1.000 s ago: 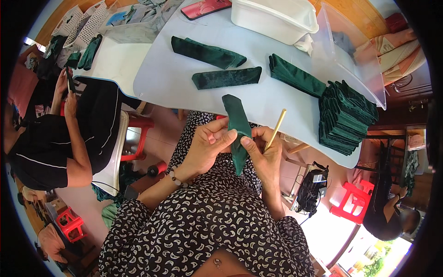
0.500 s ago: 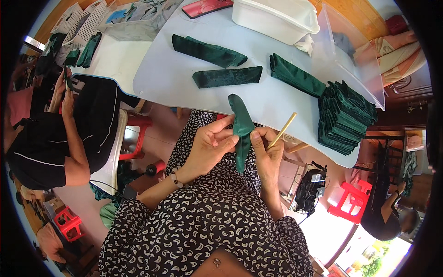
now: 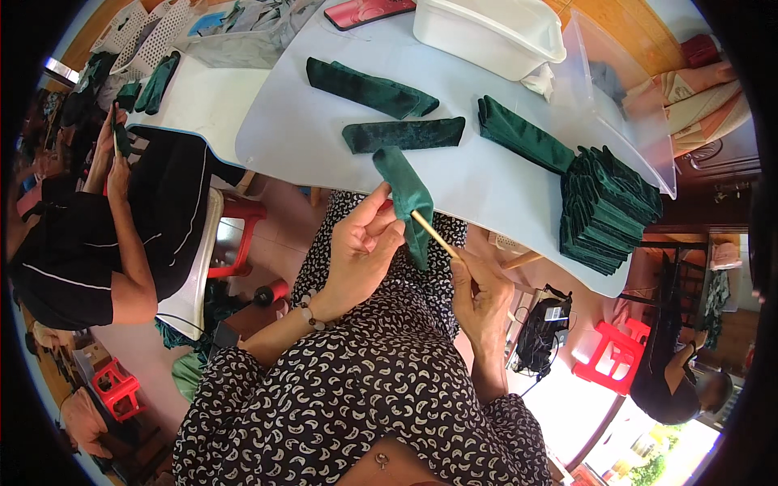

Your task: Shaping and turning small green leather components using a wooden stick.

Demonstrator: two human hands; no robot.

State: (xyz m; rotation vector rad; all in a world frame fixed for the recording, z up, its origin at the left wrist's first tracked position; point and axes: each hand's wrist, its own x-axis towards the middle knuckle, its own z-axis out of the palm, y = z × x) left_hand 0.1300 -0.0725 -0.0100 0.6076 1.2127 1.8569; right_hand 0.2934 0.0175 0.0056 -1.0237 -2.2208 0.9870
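My left hand (image 3: 361, 255) grips a green velvet piece (image 3: 405, 182) upright just over the table's near edge, thumb and fingers closed on it. My right hand (image 3: 478, 300), lower and to the right, is closed around a thin wooden stick (image 3: 435, 234), whose upper tip meets the middle of that fabric. Two folded green strips (image 3: 405, 134) lie just beyond my hands on the pale table (image 3: 300, 142). Another folded strip (image 3: 523, 134) lies to the right, beside a tall stack (image 3: 608, 211) of similar green pieces.
A white tub (image 3: 486, 32), a clear bin (image 3: 616, 97) and a phone (image 3: 365, 12) sit at the back. A co-worker (image 3: 89, 259) works at my left, another person (image 3: 673, 373) at far right. A red stool (image 3: 608, 352) and black bag (image 3: 543, 332) are below the table.
The velvet piece in my left hand has risen and shifted left. My right hand has dropped and turned, swinging the stick from pointing up-right to pointing up-left, its tip now at the fabric.
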